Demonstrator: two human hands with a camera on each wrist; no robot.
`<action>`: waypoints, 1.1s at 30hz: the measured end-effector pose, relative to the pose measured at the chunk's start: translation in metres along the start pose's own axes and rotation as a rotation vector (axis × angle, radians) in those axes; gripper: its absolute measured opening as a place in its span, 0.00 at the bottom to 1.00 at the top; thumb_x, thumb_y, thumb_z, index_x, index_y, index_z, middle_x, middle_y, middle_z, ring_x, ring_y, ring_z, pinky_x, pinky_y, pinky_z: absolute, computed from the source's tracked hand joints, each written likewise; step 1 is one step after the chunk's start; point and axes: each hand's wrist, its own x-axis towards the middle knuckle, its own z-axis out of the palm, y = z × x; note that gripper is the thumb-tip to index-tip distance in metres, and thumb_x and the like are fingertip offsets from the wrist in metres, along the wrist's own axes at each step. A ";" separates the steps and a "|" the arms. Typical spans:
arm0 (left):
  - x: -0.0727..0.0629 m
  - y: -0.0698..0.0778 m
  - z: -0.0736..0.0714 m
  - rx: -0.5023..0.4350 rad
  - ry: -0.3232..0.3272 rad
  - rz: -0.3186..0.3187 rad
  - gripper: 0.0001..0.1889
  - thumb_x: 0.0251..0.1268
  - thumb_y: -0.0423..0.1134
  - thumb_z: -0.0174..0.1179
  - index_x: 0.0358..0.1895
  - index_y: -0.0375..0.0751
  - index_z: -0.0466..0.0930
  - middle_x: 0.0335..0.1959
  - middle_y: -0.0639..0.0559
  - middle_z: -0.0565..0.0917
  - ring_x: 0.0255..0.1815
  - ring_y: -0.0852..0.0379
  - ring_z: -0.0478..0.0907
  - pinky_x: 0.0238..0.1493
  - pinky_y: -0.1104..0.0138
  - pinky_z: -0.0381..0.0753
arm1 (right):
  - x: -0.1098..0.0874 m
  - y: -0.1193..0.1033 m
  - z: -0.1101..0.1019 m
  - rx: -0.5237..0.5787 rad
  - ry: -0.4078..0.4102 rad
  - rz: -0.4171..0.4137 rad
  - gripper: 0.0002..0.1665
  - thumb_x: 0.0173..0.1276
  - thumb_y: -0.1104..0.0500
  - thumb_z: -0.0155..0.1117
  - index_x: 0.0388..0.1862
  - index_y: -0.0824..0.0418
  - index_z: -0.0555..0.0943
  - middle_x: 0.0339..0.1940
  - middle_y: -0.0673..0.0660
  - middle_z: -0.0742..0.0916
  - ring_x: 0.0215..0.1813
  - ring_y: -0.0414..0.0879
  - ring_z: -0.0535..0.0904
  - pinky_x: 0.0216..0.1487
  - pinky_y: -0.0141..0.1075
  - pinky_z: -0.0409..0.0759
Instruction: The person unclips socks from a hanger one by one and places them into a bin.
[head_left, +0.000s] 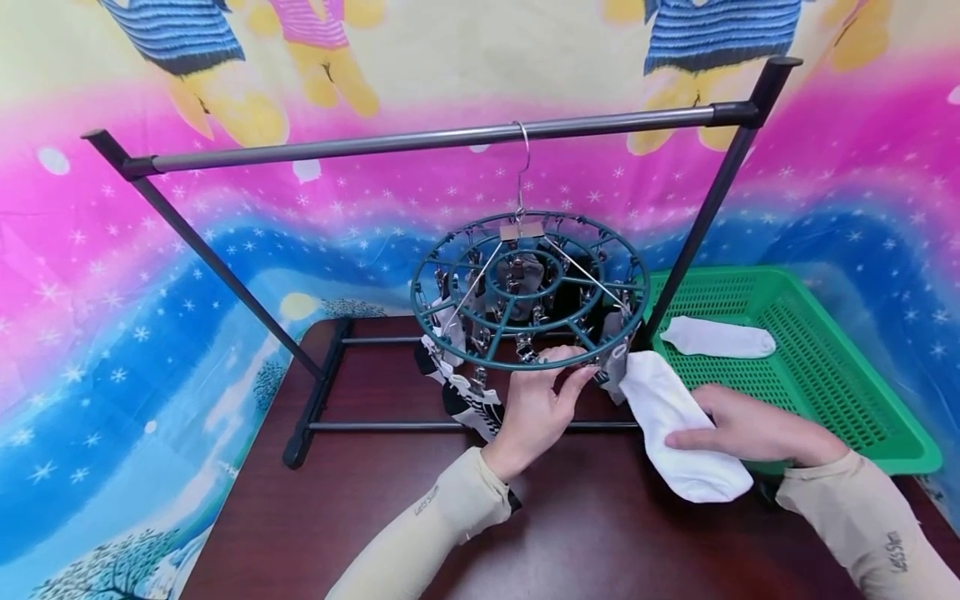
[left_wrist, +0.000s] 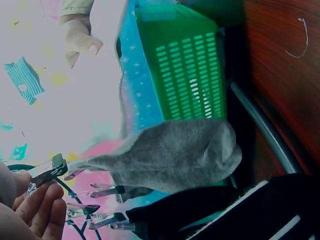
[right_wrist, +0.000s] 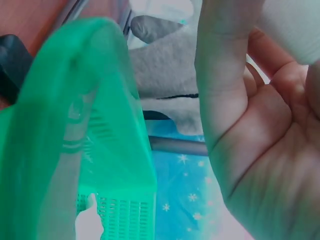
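My left hand (head_left: 536, 408) is at the near rim of a round green drying hanger (head_left: 517, 321), its thumb and fingers pinching a metal clip (left_wrist: 47, 171). A grey sock (left_wrist: 175, 157) hangs close beyond that clip in the left wrist view. In my right hand (head_left: 738, 425) is a white sock (head_left: 667, 425), gripped between thumb and fingers; its upper end reaches near the hanger's right rim. Black-and-white socks (head_left: 472, 404) hang from the hanger's near left side. The right wrist view shows mostly my palm, with grey socks (right_wrist: 165, 70) beyond it.
The hanger's hook (head_left: 522, 162) sits on the bar of a dark metal rack (head_left: 337, 150). A green perforated basket (head_left: 847, 367) stands on the right, with another white sock (head_left: 720, 337) in it. Beneath is a dark red-brown table (head_left: 585, 533); a patterned cloth (head_left: 75, 292) covers the wall.
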 end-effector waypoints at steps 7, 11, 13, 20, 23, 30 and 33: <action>-0.006 0.000 -0.001 0.027 -0.015 -0.038 0.11 0.76 0.42 0.62 0.54 0.41 0.84 0.48 0.50 0.89 0.49 0.57 0.86 0.53 0.69 0.84 | -0.005 0.000 -0.007 0.037 0.030 0.006 0.01 0.76 0.59 0.66 0.42 0.53 0.83 0.30 0.46 0.88 0.29 0.40 0.87 0.32 0.36 0.84; -0.009 0.001 -0.003 0.035 -0.028 -0.059 0.12 0.76 0.43 0.62 0.55 0.42 0.83 0.49 0.50 0.89 0.49 0.57 0.86 0.53 0.69 0.84 | -0.007 -0.001 -0.016 0.019 0.059 0.027 0.03 0.76 0.57 0.65 0.43 0.55 0.83 0.31 0.46 0.88 0.28 0.40 0.87 0.31 0.36 0.85; -0.010 0.002 -0.004 0.038 -0.031 -0.062 0.12 0.76 0.43 0.62 0.55 0.42 0.82 0.50 0.50 0.89 0.50 0.57 0.86 0.54 0.67 0.85 | -0.009 0.000 -0.022 0.017 0.072 0.045 0.04 0.77 0.58 0.65 0.43 0.57 0.83 0.31 0.47 0.88 0.28 0.41 0.87 0.31 0.37 0.85; -0.009 0.000 -0.008 0.045 -0.047 -0.065 0.12 0.77 0.43 0.61 0.56 0.43 0.81 0.51 0.51 0.88 0.52 0.57 0.85 0.57 0.65 0.84 | -0.014 0.007 -0.058 -0.100 0.203 0.229 0.11 0.76 0.53 0.67 0.44 0.61 0.82 0.30 0.51 0.87 0.29 0.43 0.85 0.30 0.36 0.83; -0.008 0.000 -0.009 0.028 -0.053 -0.072 0.13 0.77 0.43 0.61 0.57 0.43 0.82 0.52 0.50 0.88 0.53 0.57 0.85 0.57 0.64 0.84 | -0.011 0.017 -0.077 -0.145 0.249 0.303 0.14 0.76 0.50 0.66 0.45 0.62 0.82 0.30 0.53 0.87 0.29 0.44 0.84 0.30 0.37 0.82; -0.008 0.000 -0.010 0.003 -0.052 -0.075 0.12 0.77 0.43 0.61 0.55 0.43 0.82 0.50 0.50 0.88 0.50 0.57 0.85 0.54 0.64 0.84 | 0.002 0.044 -0.101 -0.140 0.249 0.359 0.19 0.79 0.47 0.62 0.47 0.63 0.82 0.34 0.56 0.87 0.31 0.46 0.84 0.33 0.38 0.82; -0.008 0.000 -0.010 0.003 -0.048 -0.070 0.11 0.77 0.43 0.61 0.55 0.44 0.81 0.49 0.51 0.87 0.50 0.57 0.84 0.54 0.65 0.84 | 0.009 0.057 -0.105 -0.133 0.198 0.383 0.21 0.79 0.45 0.60 0.50 0.64 0.81 0.38 0.56 0.87 0.34 0.47 0.83 0.36 0.39 0.82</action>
